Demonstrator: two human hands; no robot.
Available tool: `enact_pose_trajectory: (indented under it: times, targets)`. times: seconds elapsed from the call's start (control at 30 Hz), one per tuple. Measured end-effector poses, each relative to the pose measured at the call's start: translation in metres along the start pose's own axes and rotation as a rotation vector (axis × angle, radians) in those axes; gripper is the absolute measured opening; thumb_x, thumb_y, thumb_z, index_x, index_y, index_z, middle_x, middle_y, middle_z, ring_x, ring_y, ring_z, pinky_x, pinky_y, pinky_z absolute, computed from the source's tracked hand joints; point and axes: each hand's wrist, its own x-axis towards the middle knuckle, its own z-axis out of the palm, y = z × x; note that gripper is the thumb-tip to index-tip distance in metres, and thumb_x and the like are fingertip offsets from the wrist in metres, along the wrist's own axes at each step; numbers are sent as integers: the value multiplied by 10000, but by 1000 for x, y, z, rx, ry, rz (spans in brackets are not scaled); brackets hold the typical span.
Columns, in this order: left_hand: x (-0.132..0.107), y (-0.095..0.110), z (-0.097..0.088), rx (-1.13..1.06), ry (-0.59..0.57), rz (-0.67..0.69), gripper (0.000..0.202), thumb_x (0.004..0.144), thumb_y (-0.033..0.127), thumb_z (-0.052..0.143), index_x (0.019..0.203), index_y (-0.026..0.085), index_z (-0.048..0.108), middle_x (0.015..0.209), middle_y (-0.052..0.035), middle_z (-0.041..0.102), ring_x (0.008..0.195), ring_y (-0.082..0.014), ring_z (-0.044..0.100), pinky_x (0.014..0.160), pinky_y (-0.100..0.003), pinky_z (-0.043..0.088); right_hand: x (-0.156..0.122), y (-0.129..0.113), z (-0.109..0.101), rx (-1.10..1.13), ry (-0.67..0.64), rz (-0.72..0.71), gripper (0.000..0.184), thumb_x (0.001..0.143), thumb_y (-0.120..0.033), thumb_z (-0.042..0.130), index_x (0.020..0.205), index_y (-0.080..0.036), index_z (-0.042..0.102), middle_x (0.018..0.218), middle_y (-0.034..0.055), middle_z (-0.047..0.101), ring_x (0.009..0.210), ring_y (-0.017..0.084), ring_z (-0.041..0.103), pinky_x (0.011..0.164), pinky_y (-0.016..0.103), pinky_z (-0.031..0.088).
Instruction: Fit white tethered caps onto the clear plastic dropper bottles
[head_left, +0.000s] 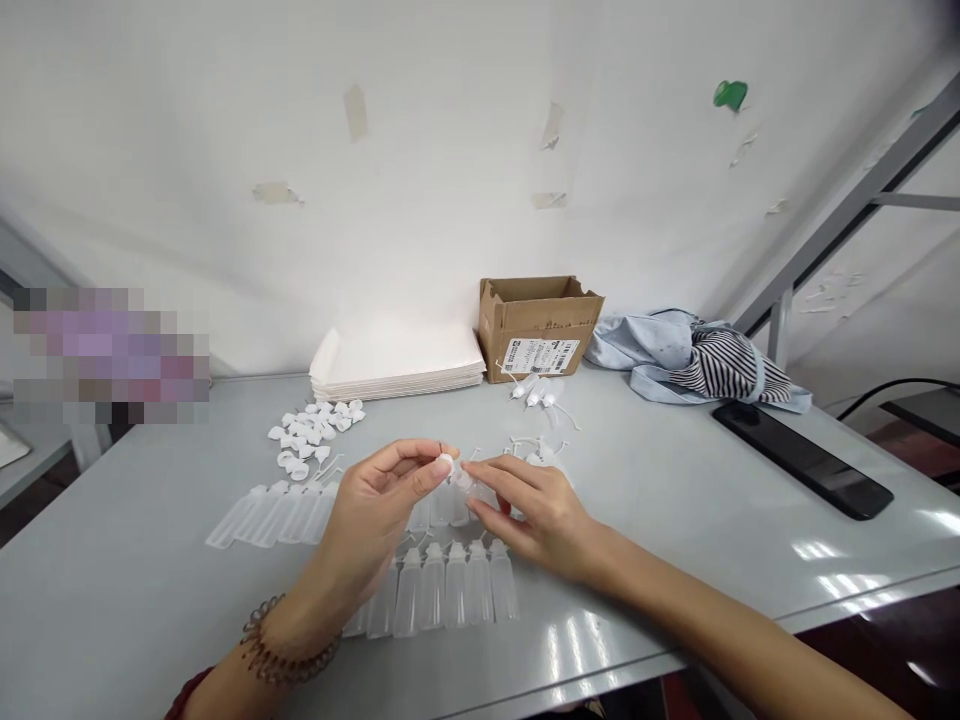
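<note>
white cap [445,463] is sitting pinched between thumb and fingers of the left hand [382,500], above clear bottles [456,595] lying in rows on the grey table [637,460]. the right hand [536,505] is grasping a partly hidden translucent piece [463,479] just beside it. loose caps [298,469] are lying farther left.

surface [637,480]: grey | caps [298,469]: white | bottles [456,590]: milky-clear | box [540,322]: brown | cloth [697,360]: pale blue — part black-and-white striped | phone [801,460]: black
</note>
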Motion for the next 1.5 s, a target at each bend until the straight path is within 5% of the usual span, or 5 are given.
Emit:
enact_pose_trajectory:
  times: [0.7,0.87,1.07,1.23,1.5]
  targets:
    - [-3,-6,0,106,-136,71,110,699,243,743,800,229,699,780,17,654,701,-114,589,652,-204,513,0,-9,-2,202,55,115,281,855,-204,543,1132,-186,584,801,45,630,505,93,462,487,234,428]
    - [-2,-2,-5,183,-175,65,136,723,257,728,855,243,700,733,17,661,696,-117,599,642,-196,509,3,-13,-7,402,-4,340,221,813,-283,610,1003,-175,648,591,-34,544,443,73,371,446,218,344]
    - [-4,3,-8,248,-253,57,169,744,269,708,908,233,696,800,-5,672,759,-140,608,668,-211,514,9,-15,-13,787,-110,686,283,746,-300,680,981,-187,571,729,-24,624,439,43,351,423,189,313]
    - [-8,9,-2,272,-239,106,201,757,290,680,942,212,678,983,-43,651,848,-175,604,712,-253,522,9,-15,-13,790,-111,683,339,742,-306,690,1003,-207,499,727,-35,624,440,47,341,430,192,296]
    - [-8,12,0,446,-249,142,143,780,332,635,805,198,678,805,-24,632,736,-159,579,642,-243,504,7,-18,-12,917,-110,743,435,721,-280,718,1024,-237,408,746,-43,621,459,49,379,462,195,303]
